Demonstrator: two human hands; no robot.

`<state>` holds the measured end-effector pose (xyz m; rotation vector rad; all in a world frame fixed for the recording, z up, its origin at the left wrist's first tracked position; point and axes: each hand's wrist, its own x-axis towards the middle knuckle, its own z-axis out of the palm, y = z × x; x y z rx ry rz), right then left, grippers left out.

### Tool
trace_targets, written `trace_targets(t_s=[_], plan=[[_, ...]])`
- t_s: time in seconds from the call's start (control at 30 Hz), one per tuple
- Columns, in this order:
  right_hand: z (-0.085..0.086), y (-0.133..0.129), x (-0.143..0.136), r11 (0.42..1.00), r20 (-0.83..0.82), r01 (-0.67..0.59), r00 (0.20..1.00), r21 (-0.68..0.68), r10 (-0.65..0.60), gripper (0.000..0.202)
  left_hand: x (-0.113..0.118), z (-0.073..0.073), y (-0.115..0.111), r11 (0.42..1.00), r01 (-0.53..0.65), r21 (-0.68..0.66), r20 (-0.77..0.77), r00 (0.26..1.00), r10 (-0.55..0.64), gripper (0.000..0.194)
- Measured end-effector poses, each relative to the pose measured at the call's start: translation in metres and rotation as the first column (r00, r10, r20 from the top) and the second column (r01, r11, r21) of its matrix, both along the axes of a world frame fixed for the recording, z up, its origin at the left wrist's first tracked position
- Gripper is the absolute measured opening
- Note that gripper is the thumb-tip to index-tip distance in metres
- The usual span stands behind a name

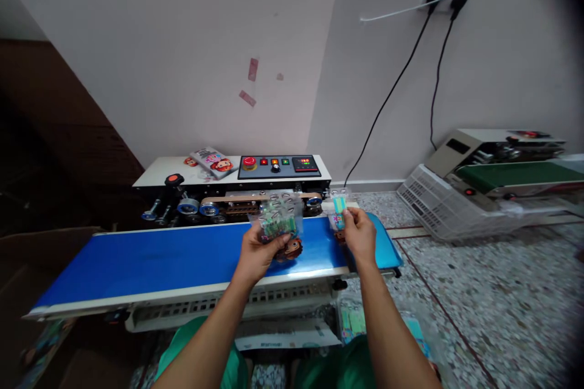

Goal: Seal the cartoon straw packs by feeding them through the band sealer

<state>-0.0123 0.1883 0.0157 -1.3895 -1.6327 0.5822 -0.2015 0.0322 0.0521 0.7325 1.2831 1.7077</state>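
Several clear packets [279, 219] with green-patterned contents and a brown-haired cartoon figure at the bottom are fanned out in my left hand [259, 252], thumb on top, over the blue conveyor belt [173, 258]. My right hand [360, 232] pinches one clear packet [338, 209] with a turquoise card, near the belt's right end. Behind both hands stands the sealing machine [205, 170], with a red button, knob and lit display on its control panel [279, 167]. The packet's upper edge is beside the right end of the machine's sealing band.
Loose cartoon pieces [219, 164] lie on the machine top. A white crate [426, 200] and a second machine with a green belt [515, 173] stand on the floor at right. Bagged packets [356, 319] lie below the belt. Black cables [401, 73] hang from the wall socket.
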Motion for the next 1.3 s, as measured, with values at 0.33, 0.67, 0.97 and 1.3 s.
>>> trace_targets(t_s=[0.33,0.67,0.97,1.3], plan=[[-0.003,0.004,-0.004,0.993,0.221,-0.060,0.972,-0.099,0.080,0.031,0.000,0.001,-0.003,1.000,0.005,-0.022,0.071,0.997,-0.004,0.034],[0.033,-0.046,-0.035,0.837,-0.129,-0.543,0.837,-0.067,0.532,0.039,0.008,-0.004,0.001,1.000,0.004,-0.001,-0.009,1.000,-0.004,0.041],[0.034,-0.066,-0.048,0.748,-0.455,-0.663,0.675,-0.029,0.581,0.018,0.023,-0.003,0.000,0.997,0.068,-0.019,0.010,0.998,-0.068,0.039],[0.027,-0.068,-0.053,0.832,-0.660,-0.554,0.635,-0.026,0.402,0.021,0.022,0.000,0.002,0.993,0.112,-0.029,0.062,0.992,-0.110,0.042]])
